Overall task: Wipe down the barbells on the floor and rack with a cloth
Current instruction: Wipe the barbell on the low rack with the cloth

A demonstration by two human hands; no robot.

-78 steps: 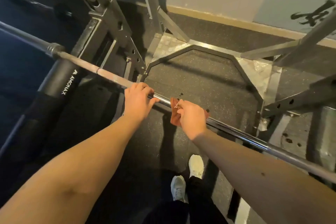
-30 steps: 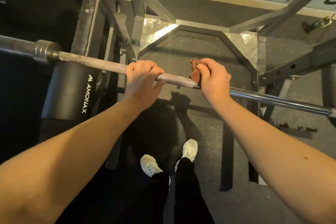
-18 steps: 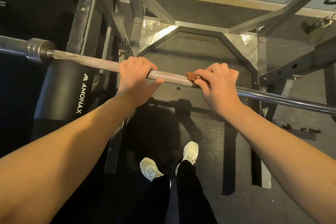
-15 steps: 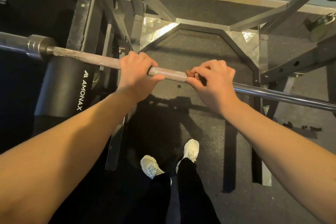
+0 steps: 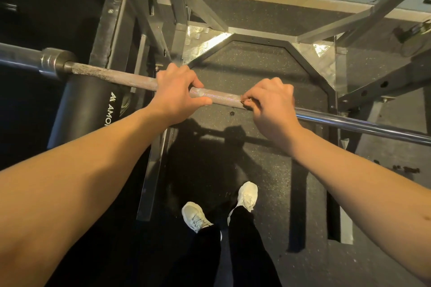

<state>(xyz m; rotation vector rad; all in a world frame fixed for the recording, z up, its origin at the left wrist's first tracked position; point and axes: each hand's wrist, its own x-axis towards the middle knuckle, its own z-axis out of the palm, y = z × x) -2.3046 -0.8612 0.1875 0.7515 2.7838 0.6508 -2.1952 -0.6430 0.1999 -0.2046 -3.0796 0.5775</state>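
A long steel barbell lies across the rack at waist height, running from upper left to lower right. Its knurled left part looks dull and rusty; the right part is shiny. My left hand grips the bar, fingers over the top and thumb beneath. My right hand is wrapped round the bar just to the right, holding a reddish-brown cloth against it. Only a small edge of the cloth shows under my fingers.
The grey steel rack frame surrounds me, with a black padded roller marked AMONAX under the bar at left. Diagonal braces cross at upper right. Speckled rubber flooring lies below, with my white shoes on it.
My right hand has turned over the bar with the cloth, which is now almost hidden under my fingers. My left hand keeps its grip in the same place.
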